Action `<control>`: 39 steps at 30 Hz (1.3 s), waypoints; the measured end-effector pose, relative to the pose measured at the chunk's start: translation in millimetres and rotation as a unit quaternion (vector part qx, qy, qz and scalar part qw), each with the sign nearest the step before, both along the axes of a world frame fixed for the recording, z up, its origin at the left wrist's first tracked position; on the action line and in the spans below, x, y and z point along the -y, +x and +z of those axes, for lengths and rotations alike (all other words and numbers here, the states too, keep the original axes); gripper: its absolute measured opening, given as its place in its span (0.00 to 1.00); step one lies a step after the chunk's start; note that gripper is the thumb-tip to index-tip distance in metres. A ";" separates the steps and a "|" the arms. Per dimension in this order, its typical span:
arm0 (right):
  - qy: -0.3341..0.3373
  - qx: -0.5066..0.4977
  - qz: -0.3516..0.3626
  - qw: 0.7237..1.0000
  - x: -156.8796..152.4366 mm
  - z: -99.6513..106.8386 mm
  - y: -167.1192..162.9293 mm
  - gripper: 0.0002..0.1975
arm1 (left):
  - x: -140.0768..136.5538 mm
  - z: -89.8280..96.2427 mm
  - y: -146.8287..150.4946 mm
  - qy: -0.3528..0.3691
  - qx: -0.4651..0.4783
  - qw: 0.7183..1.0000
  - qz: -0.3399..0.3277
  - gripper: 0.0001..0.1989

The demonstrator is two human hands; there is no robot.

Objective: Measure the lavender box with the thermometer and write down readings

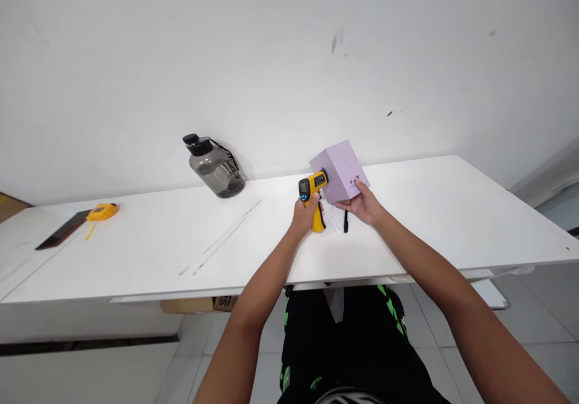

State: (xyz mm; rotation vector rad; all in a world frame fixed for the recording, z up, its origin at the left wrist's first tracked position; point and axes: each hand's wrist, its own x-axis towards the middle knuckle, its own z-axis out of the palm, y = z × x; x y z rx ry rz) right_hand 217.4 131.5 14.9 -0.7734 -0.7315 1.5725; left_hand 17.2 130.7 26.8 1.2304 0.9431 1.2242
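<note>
My left hand is wrapped round the grip of a yellow and black infrared thermometer gun, its small screen turned toward me. The gun's nose is up against or very near the side of a lilac box. My right hand grips that box at its lower corner, thumb on the printed face and fingers underneath, holding it tilted. Below both hands lies a sheet of paper with writing, partly hidden by the box and gun. A black pen rests on its right side.
A grey see-through water bottle with a black cap stands near the wall. Further left on the white table lie a yellow tape measure and a dark flat object. A cardboard box shows beneath the table.
</note>
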 end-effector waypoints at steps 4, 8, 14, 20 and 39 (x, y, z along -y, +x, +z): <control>-0.005 -0.018 0.003 1.000 0.6 0.1 0.3 0.26 | 3.3 -0.9 1.3 0.014 -0.012 1.000 -0.007 0.32; -0.003 -0.051 0.011 0.999 3.0 3.1 -3.2 0.34 | 4.3 -3.0 2.4 0.024 -0.003 0.999 -0.022 0.32; 0.028 -0.011 -0.067 0.997 1.6 7.8 2.2 0.29 | 4.8 -2.9 4.3 -0.012 -0.015 0.999 -0.029 0.33; -0.028 0.083 -0.194 0.977 -2.1 5.7 7.8 0.32 | 2.7 -4.0 6.8 -0.079 0.035 0.994 -0.072 0.36; 0.079 0.488 -0.400 0.772 -15.2 -16.7 40.8 0.46 | -21.3 -11.1 -8.8 -0.089 0.032 0.995 -0.017 0.31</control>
